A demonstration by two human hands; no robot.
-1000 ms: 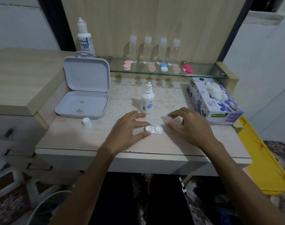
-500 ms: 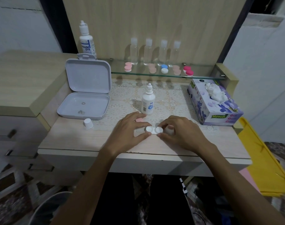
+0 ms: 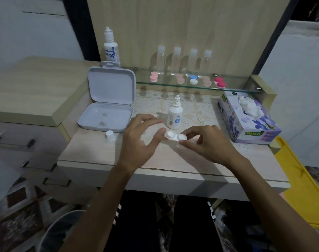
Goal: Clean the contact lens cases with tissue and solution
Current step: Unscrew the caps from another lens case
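A white double contact lens case [image 3: 176, 136] is lifted just above the table, between both hands. My left hand [image 3: 143, 138] pinches its left cup between thumb and fingers. My right hand [image 3: 206, 142] pinches the right cup with thumb and forefinger. Right behind the case stands a small white solution bottle [image 3: 174, 117] with its cap off. Its white cap [image 3: 110, 135] sits on the table to the left. A purple tissue box [image 3: 249, 120] with a tissue sticking out stands at the right.
An open white hinged box [image 3: 107, 104] lies at the left. A glass shelf [image 3: 173, 86] at the back carries several coloured lens cases [image 3: 193, 80] and clear bottles [image 3: 176, 60]. A taller bottle [image 3: 111, 48] stands behind the box. A yellow object [image 3: 304, 188] lies right of the table.
My right hand moved in from the right and took hold of the case's right cup. Both hands then lifted the case slightly off the table.
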